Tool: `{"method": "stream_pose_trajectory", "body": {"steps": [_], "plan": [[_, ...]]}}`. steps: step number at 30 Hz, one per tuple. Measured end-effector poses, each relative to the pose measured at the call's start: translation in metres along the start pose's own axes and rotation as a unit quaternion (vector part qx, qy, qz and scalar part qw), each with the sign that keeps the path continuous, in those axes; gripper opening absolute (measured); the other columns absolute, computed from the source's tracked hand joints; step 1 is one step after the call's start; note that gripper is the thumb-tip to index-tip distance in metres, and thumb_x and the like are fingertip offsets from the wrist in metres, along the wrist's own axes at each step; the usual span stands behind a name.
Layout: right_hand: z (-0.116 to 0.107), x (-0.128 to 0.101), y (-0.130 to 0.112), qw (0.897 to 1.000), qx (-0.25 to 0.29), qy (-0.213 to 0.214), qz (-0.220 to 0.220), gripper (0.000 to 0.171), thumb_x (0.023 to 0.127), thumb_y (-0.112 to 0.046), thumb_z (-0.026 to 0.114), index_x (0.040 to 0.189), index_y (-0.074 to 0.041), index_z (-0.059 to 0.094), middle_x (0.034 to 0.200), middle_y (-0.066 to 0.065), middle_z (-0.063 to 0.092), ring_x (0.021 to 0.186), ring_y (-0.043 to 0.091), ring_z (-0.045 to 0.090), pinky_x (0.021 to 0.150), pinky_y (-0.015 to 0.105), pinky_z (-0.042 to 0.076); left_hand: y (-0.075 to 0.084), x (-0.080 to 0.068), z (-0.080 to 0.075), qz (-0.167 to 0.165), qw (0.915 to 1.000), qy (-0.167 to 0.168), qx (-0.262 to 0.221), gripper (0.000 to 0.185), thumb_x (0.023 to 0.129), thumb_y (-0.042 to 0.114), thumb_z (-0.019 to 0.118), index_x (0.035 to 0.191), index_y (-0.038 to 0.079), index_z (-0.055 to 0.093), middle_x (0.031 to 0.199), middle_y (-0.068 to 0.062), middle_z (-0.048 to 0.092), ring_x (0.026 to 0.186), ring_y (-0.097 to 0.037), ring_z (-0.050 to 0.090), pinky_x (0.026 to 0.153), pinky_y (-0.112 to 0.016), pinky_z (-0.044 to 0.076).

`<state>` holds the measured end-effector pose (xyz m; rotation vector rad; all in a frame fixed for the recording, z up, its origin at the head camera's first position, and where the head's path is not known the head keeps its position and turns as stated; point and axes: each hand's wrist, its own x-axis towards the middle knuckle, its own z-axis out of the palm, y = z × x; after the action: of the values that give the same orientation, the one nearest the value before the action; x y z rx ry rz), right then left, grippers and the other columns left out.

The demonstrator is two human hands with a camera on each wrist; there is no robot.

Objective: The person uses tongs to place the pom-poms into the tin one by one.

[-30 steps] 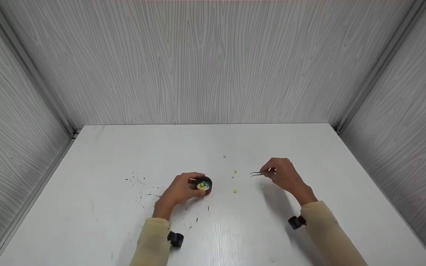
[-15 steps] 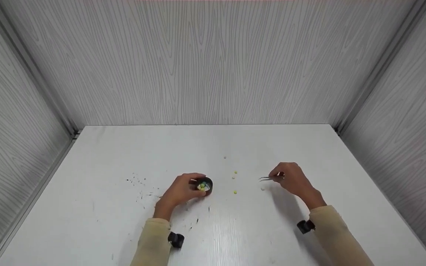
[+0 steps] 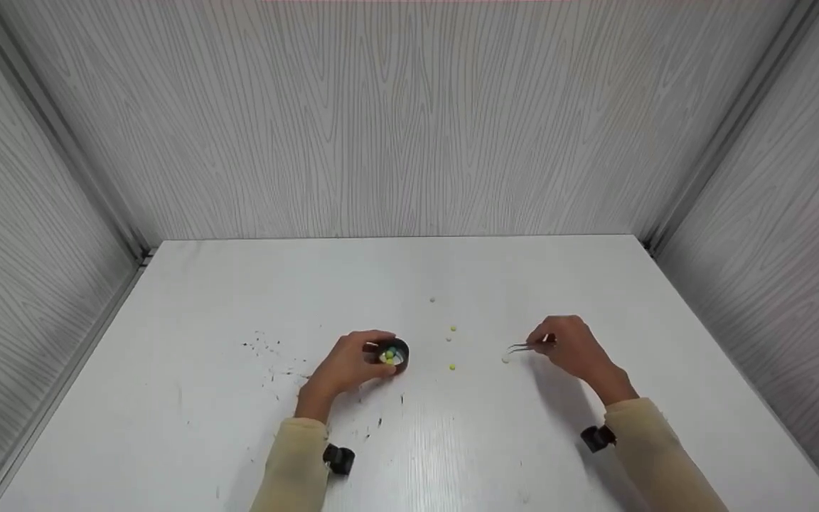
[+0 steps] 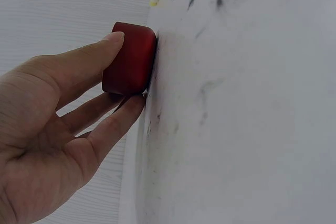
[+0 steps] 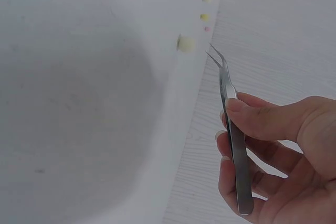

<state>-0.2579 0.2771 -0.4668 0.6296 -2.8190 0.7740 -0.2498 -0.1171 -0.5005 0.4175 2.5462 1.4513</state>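
While left hand [image 3: 344,366] curled around small round cup [image 3: 393,353], thumb and fingers clasping its red wall [image 4: 129,59], right hand [image 3: 574,347] pinched metal tweezers [image 3: 525,347] right of cup. Tweezers' long axis ran roughly level, tips pointing toward cup, slightly parted, hovering just beside pale pellet [image 3: 505,360] on white table [image 3: 452,441]. Cup stood upright, open top, holding several green, yellow, white pellets [image 3: 388,355]. Between cup and tweezers: three loose pellets, nearest to cup yellow [image 3: 451,367]. Dark specks [image 3: 264,347] left of cup.
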Motion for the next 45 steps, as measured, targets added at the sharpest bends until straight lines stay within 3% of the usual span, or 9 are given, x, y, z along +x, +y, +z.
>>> {"method": "stream_pose_trajectory", "body": {"steps": [30,45], "plan": [[0.006,-0.004,0.005,1.0,-0.004,-0.003,0.006,0.015,0.084,0.01,0.076,0.089,-0.004,0.082,0.089,0.014,0.076,0.078,0.021,0.069,0.066,0.028,0.055,0.003,-0.001,-0.001,-0.003,1.0,-0.004,-0.007,0.053,0.088,0.008,0.081,0.138,0.007,0.064,0.14,-0.019,0.063,0.126,-0.039,0.064,0.107,-0.051,0.054],[0.005,0.004,-0.007,1.0,0.025,0.015,-0.002,0.02,0.085,0.013,0.074,0.089,-0.005,0.082,0.088,0.014,0.076,0.081,0.024,0.07,0.07,0.03,0.056,0.002,-0.001,0.0,-0.007,1.0,0.0,-0.005,0.053,0.089,0.009,0.081,0.139,0.009,0.064,0.142,-0.018,0.062,0.127,-0.038,0.064,0.108,-0.05,0.053]]}}
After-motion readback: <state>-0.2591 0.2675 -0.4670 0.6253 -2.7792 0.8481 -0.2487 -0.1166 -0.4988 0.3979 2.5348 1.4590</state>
